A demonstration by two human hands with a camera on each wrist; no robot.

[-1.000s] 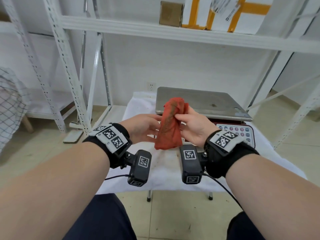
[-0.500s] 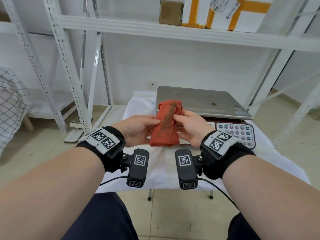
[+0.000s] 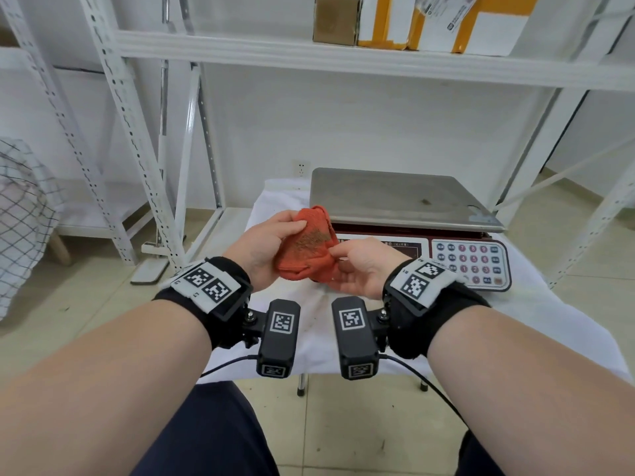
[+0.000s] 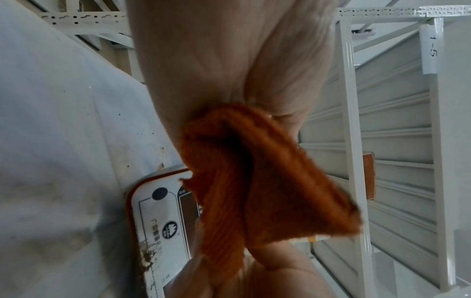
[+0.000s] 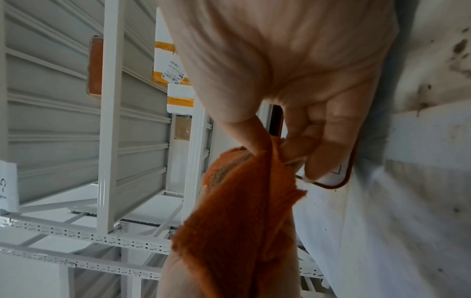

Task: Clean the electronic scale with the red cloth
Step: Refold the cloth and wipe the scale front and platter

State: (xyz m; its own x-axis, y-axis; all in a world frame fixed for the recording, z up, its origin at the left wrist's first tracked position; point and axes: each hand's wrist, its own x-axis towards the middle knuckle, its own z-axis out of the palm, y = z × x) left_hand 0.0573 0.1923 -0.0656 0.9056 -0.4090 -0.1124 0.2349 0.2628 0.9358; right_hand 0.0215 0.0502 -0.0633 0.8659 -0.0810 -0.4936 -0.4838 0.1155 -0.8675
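The red cloth is bunched between both hands, in the air just in front of the electronic scale, with a brown dirty patch facing up. My left hand grips its left side, fingers curled over the top. My right hand pinches the right edge between thumb and fingers. In the left wrist view the cloth hangs over the scale's front panel. In the right wrist view the thumb and fingers pinch the cloth. The scale has a steel pan with a small dark spot and a keypad.
The scale stands on a small table under a stained white cover. White metal shelving rises behind and to both sides, with cardboard boxes on the shelf above. A checked fabric item is at far left. Tiled floor lies below.
The cloth went from hanging upright to bunched and turned flatter, dirty patch up. Both hands dropped slightly and the left hand's fingers came over the top of it.
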